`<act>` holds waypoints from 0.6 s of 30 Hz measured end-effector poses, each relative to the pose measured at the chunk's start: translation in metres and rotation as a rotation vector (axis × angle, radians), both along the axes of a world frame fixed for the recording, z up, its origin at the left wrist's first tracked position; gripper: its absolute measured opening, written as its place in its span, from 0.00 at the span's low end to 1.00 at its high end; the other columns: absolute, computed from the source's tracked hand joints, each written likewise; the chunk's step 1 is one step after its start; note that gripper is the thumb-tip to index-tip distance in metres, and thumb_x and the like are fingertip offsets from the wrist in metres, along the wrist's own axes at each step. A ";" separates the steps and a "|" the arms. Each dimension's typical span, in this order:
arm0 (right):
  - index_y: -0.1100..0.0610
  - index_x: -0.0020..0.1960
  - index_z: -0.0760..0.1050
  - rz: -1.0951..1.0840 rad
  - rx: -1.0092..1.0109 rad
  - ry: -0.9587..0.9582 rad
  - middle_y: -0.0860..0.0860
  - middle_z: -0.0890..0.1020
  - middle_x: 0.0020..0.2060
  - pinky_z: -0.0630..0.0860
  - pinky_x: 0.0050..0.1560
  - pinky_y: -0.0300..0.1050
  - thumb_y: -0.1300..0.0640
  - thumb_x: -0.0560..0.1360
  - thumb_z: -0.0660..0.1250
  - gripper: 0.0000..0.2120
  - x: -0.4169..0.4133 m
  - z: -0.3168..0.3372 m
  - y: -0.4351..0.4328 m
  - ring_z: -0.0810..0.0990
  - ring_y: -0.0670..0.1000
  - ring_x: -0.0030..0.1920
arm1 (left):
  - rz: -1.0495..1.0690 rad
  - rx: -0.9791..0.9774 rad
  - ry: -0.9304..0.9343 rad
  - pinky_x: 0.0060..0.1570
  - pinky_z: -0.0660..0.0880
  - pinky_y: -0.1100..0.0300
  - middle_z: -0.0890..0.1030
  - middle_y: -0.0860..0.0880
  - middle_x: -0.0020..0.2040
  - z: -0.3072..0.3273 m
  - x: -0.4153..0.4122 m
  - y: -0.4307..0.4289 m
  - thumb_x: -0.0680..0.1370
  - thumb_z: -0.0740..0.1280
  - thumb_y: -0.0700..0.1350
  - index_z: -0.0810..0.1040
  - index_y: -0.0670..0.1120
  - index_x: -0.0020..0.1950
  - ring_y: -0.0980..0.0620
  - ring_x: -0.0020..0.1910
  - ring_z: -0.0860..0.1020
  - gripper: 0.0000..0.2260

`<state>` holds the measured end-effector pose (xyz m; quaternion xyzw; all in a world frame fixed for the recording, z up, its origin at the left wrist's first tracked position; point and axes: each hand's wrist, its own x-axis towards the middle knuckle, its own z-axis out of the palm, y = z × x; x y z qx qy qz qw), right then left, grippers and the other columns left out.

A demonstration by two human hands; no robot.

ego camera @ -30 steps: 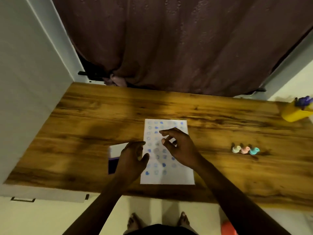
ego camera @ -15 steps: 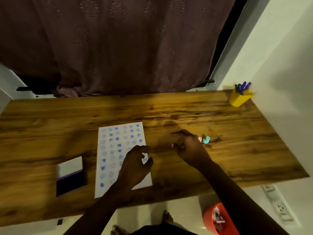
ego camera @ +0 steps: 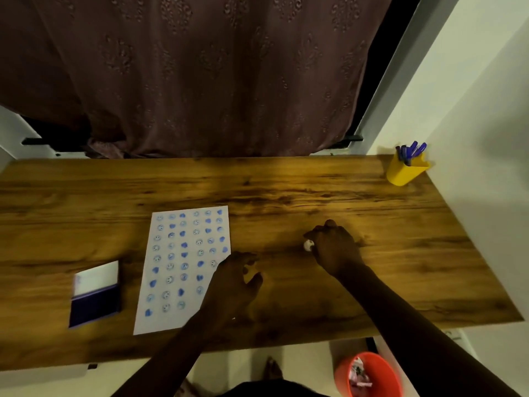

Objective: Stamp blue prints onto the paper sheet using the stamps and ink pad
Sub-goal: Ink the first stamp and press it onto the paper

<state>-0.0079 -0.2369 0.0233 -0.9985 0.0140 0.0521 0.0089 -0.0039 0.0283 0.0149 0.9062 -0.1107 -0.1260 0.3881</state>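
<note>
So the right hand (ego camera: 335, 247) has swung off the white paper sheet of blue prints (ego camera: 183, 267) over to the small pastel stamps, fingers curled around a whitish stamp (ego camera: 308, 245) on the wooden tabletop (ego camera: 286, 196), left hand (ego camera: 233, 285) loosely spread at the sheet's edge, probably swapping stamps before hitting the blue ink pad (ego camera: 96, 295).

Dim room, wooden table (ego camera: 286, 190) ran left to right, dark maroon patterned curtain (ego camera: 200, 75) hung beyond its far edge, pale wall (ego camera: 472, 96) stood right, cream floor (ego camera: 309, 365) lay near.
</note>
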 end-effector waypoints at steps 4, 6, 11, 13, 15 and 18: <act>0.48 0.55 0.84 -0.034 0.109 -0.029 0.49 0.86 0.51 0.78 0.51 0.50 0.53 0.78 0.68 0.08 0.004 0.001 0.000 0.77 0.54 0.58 | 0.007 -0.022 0.026 0.58 0.80 0.58 0.83 0.54 0.59 0.005 0.003 -0.001 0.78 0.73 0.50 0.80 0.51 0.66 0.58 0.51 0.81 0.16; 0.48 0.57 0.84 -0.098 0.263 -0.034 0.49 0.86 0.51 0.79 0.51 0.49 0.51 0.78 0.70 0.09 0.007 0.007 0.006 0.78 0.52 0.57 | -0.009 -0.057 0.037 0.58 0.81 0.56 0.83 0.53 0.60 0.007 0.004 0.000 0.79 0.72 0.49 0.79 0.51 0.67 0.58 0.52 0.82 0.17; 0.57 0.52 0.88 -0.319 0.956 -0.002 0.51 0.88 0.45 0.75 0.45 0.38 0.54 0.75 0.77 0.08 0.015 0.034 0.046 0.84 0.45 0.45 | -0.038 -0.262 0.016 0.53 0.79 0.70 0.82 0.60 0.59 0.013 0.009 0.008 0.80 0.72 0.46 0.73 0.54 0.75 0.66 0.51 0.82 0.24; 0.59 0.52 0.87 -0.368 1.166 0.086 0.53 0.89 0.45 0.76 0.41 0.36 0.57 0.74 0.77 0.08 0.015 0.045 0.065 0.84 0.45 0.44 | -0.038 -0.294 0.009 0.49 0.74 0.78 0.81 0.69 0.52 0.016 0.013 0.014 0.79 0.73 0.46 0.74 0.54 0.74 0.73 0.48 0.81 0.23; 0.59 0.53 0.87 -0.380 1.266 0.192 0.52 0.88 0.42 0.73 0.33 0.34 0.58 0.75 0.76 0.08 0.013 0.053 0.082 0.82 0.43 0.37 | 0.009 -0.343 0.026 0.48 0.75 0.75 0.83 0.73 0.42 0.019 0.018 0.023 0.78 0.74 0.46 0.78 0.63 0.67 0.75 0.47 0.81 0.20; 0.59 0.53 0.86 -0.396 1.314 0.283 0.56 0.88 0.44 0.73 0.34 0.38 0.55 0.77 0.75 0.09 0.015 0.058 0.108 0.80 0.47 0.39 | 0.103 -0.490 0.045 0.51 0.80 0.64 0.83 0.74 0.47 0.023 0.020 0.042 0.76 0.76 0.42 0.80 0.77 0.50 0.69 0.51 0.83 0.25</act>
